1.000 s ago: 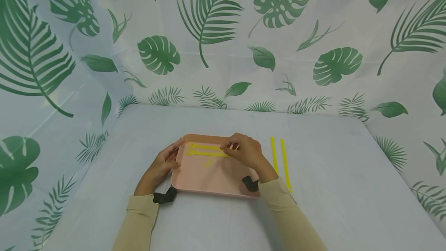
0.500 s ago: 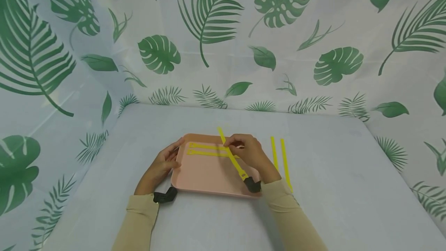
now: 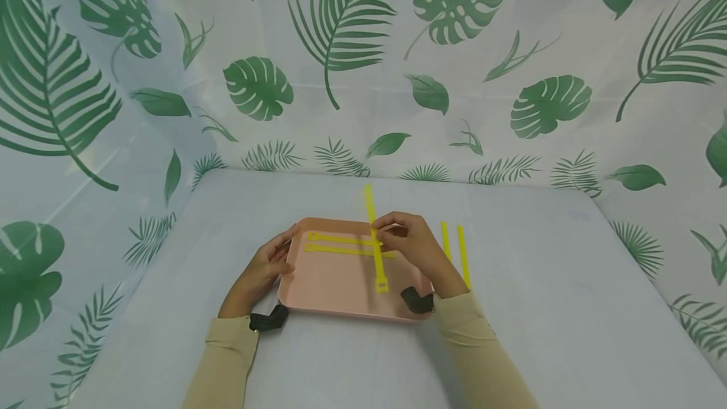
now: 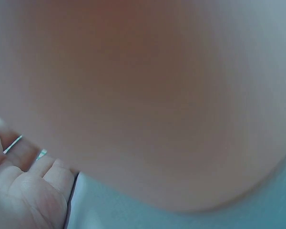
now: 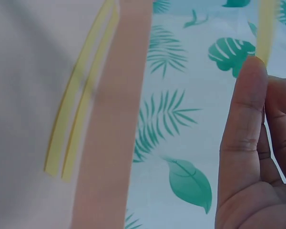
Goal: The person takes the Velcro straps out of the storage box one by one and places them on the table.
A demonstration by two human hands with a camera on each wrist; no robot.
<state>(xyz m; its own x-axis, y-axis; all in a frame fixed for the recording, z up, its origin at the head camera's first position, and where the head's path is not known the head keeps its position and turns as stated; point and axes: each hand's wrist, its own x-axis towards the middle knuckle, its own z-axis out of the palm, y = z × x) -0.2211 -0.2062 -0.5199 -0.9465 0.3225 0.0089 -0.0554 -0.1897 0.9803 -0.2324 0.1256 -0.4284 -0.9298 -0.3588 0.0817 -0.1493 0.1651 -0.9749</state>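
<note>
My right hand [image 3: 417, 242] pinches a yellow hook-and-loop cable tie [image 3: 377, 264] between thumb and fingertips. It stands lengthwise over the pink tray [image 3: 335, 289], its slotted head toward me and its tail past the tray's far rim. My left hand [image 3: 264, 270] grips the tray's left side, thumb at the near part of the rim and fingers along the outside. Close up in the left wrist view, the blurred tray [image 4: 148, 119] covers part of that hand [image 4: 28, 195]. Two more ties [image 3: 341, 249] lie side by side across the tray's far half, heads to the left.
Two yellow ties [image 3: 462, 251] lie on the white table right of the tray, partly hidden by the right forearm. A leaf-printed curtain [image 3: 363, 87] rises behind the table. Each wrist carries a small black camera [image 3: 269, 319].
The right hand has raised the tie from the tray and swung it from slanting to nearly straight away from me, moving slightly right. The left hand keeps its place on the tray.
</note>
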